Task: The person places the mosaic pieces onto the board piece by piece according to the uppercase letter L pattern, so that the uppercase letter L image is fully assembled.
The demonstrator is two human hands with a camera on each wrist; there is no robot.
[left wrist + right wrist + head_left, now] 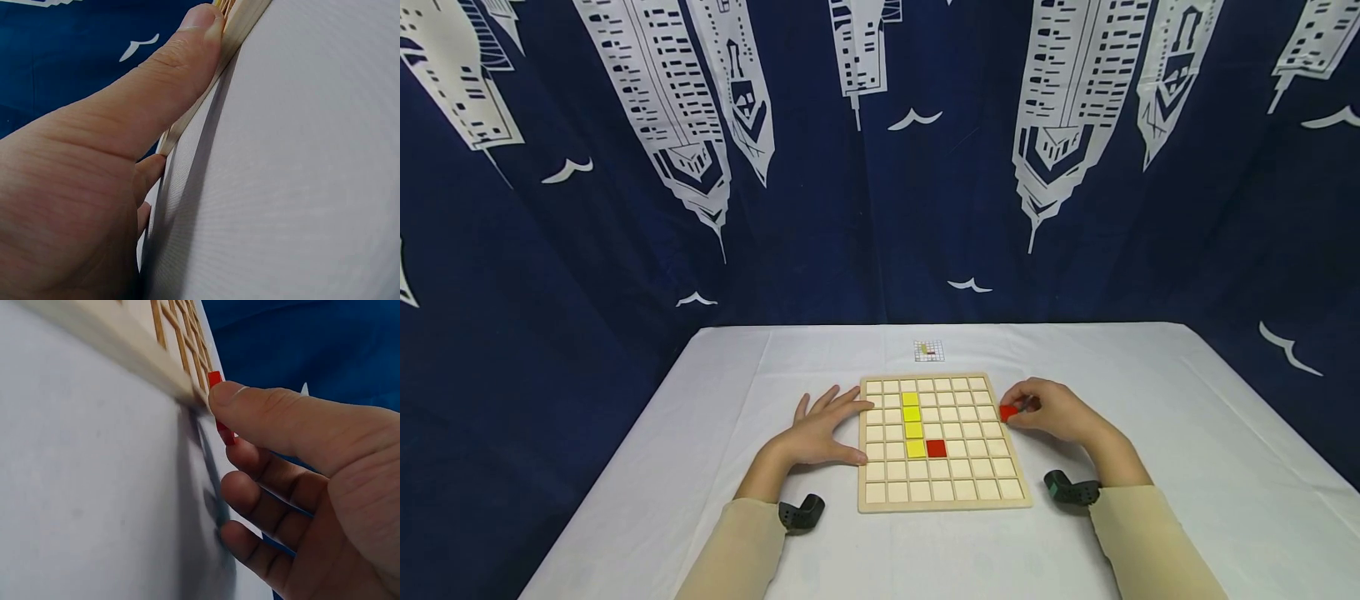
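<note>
A wooden grid board [943, 506] lies flat on the table, its cells mostly pale. Several yellow tiles [913, 430] form a column on it, and one red tile [936, 448] sits just right of the lowest yellow one. My left hand [820, 433] rests on the board's left edge with fingers spread; its thumb [181, 62] touches the wooden rim in the left wrist view. Beside the board's right edge, my right hand [1056, 411] pinches another red tile [215, 381] between thumb and fingers. In the right wrist view that tile is tilted on edge, partly covered by the thumb.
A small printed grid card [928, 351] with a coloured pattern lies beyond the board. The white-covered table [760, 375] ends at a dark blue curtain [880, 208] behind it. Each wrist wears a black camera mount, such as the right one [1071, 489].
</note>
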